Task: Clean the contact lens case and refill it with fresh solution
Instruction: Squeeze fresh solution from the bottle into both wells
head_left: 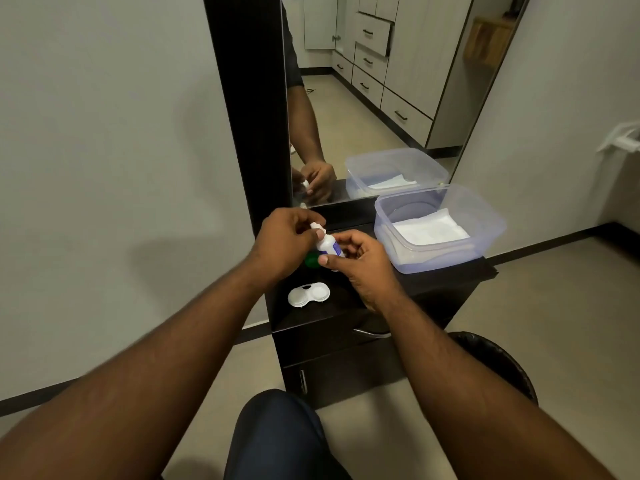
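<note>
Above the dark cabinet top [433,285], both sets of fingers are closing on one small white solution bottle [327,247]. The right hand [360,261] is gripping the bottle body, thumb on the near side and fingers curled behind the blue-printed label; the bottle's base is hidden by that hand. The left hand [287,240] is pinching the top of the bottle at its nozzle [314,226]; whether a cap is sitting on the nozzle is hard to make out, since the fingertips are covering most of it. The bottle is tilting, top toward the left hand.

Just beneath the hands, a green object [311,259] is showing only in part; it is too covered to identify.

The contact lens case [309,294], white, is lying on the cabinet top nearer the person, apart from both hands, its two round wells facing up. Any liquid inside cannot be judged.

To the right, a clear plastic tub [485,216] is standing on the cabinet top and holding a folded white sheet [429,231].

Behind, a mirror [381,98] is reflecting the hands, the tub and a set of drawers. A dark round seat [498,362] is partly covered by the right forearm.
</note>
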Demonstrator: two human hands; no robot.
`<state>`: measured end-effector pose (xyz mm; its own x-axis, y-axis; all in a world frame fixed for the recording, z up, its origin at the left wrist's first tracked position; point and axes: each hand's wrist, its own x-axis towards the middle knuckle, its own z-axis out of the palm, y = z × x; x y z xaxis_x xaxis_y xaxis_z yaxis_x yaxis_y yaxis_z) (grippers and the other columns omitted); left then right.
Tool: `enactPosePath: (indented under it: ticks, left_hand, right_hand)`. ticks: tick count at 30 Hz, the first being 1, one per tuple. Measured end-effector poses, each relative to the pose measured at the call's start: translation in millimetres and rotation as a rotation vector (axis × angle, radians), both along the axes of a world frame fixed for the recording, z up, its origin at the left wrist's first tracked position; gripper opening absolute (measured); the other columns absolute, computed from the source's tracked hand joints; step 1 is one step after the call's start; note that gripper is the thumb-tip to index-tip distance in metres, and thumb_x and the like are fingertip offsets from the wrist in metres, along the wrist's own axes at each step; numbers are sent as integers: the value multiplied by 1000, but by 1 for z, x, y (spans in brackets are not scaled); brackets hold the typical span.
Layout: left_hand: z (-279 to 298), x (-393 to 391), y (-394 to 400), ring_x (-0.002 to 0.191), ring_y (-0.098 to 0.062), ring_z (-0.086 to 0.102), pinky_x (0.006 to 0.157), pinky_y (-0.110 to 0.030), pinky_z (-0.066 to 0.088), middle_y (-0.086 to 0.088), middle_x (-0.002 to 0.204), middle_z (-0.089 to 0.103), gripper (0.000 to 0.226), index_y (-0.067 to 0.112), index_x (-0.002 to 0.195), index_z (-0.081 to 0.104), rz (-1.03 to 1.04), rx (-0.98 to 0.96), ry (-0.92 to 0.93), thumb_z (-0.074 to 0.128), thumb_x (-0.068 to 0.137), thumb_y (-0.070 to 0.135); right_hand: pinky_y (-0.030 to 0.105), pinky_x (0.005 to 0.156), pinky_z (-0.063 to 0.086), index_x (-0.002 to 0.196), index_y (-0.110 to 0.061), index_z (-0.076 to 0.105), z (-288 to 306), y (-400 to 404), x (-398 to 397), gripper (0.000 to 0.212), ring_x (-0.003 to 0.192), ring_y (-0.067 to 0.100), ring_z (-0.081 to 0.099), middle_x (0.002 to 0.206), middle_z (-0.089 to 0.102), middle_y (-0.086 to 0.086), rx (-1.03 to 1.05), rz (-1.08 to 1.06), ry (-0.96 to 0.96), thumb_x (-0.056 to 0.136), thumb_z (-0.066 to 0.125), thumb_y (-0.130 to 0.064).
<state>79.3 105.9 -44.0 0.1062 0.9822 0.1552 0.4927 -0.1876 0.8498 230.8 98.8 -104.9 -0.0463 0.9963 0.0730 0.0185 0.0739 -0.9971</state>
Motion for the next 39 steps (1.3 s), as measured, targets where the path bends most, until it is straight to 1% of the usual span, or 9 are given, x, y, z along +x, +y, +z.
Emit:
enactPosePath:
  ticks: [4, 7, 10, 14, 22, 26, 29, 35, 39]
  left_hand:
    - [11, -7, 3, 100, -13, 64, 82, -24, 54, -3, 113, 67, 31, 17, 114, 67, -110, -169, -81, 56, 91, 0]
    - [13, -4, 0, 100, -8, 62, 83, -23, 53, 1, 119, 63, 31, 20, 122, 62, -141, -235, -248, 55, 93, 10]
    - [10, 7, -4, 87, -5, 65, 70, -16, 55, 2, 110, 65, 39, 14, 127, 58, -42, -161, -370, 59, 91, 27]
    - [0, 16, 1, 92, -14, 67, 70, -22, 58, -3, 104, 66, 53, 11, 129, 58, 90, -51, -325, 73, 81, 28]
    - [-9, 15, -3, 81, -21, 71, 68, -28, 60, -7, 86, 67, 29, 8, 118, 61, 143, -12, -462, 59, 90, 2]
    - [-10, 20, -6, 80, -23, 70, 70, -29, 59, -11, 87, 70, 28, 7, 99, 69, 193, -11, -491, 52, 97, 29]
    - [-11, 25, -8, 80, -15, 69, 71, -26, 58, -6, 87, 71, 24, 10, 94, 71, 175, 19, -420, 64, 88, 33]
    - [-11, 25, -7, 91, -7, 68, 79, -17, 55, -5, 103, 71, 25, 9, 114, 67, 81, 27, -387, 63, 90, 14]
    - [-15, 26, -4, 101, -14, 66, 87, -29, 55, -4, 108, 69, 47, 20, 130, 57, 120, 31, -394, 64, 87, 38]
  right_hand:
    - [45, 86, 56, 101, -13, 65, -3, 0, 0, 33, 95, 20, 69, 102, 72, 5, 0, -8, -13, 72, 80, -12]
    - [46, 86, 56, 104, -10, 63, -3, 1, 0, 34, 95, 21, 69, 101, 72, 7, -2, -7, 24, 74, 79, -13]
    - [46, 87, 55, 106, -9, 62, -3, 1, 1, 36, 96, 22, 69, 103, 72, 8, -7, 7, 42, 75, 78, -13]
    - [42, 85, 56, 105, -9, 63, -3, 0, 1, 32, 97, 21, 69, 103, 72, 8, -4, 2, 71, 77, 76, -13]
    - [34, 80, 55, 105, -7, 63, -5, 2, 0, 30, 96, 24, 69, 102, 72, 12, 9, -55, 134, 78, 75, -10]
    - [35, 83, 56, 107, -8, 62, -5, 1, 0, 32, 97, 22, 69, 104, 72, 10, 6, -37, 102, 78, 75, -11]
    - [34, 84, 57, 107, -8, 62, -1, -1, 0, 29, 97, 19, 69, 105, 71, 9, 0, -7, 78, 81, 72, -9]
    - [37, 91, 53, 116, -5, 61, -2, 1, 3, 31, 104, 23, 66, 111, 70, 11, -14, 23, 132, 86, 66, -10]
    - [38, 94, 51, 123, -9, 61, -1, 0, 3, 35, 108, 21, 65, 116, 68, 9, -11, -12, 135, 89, 63, -15]
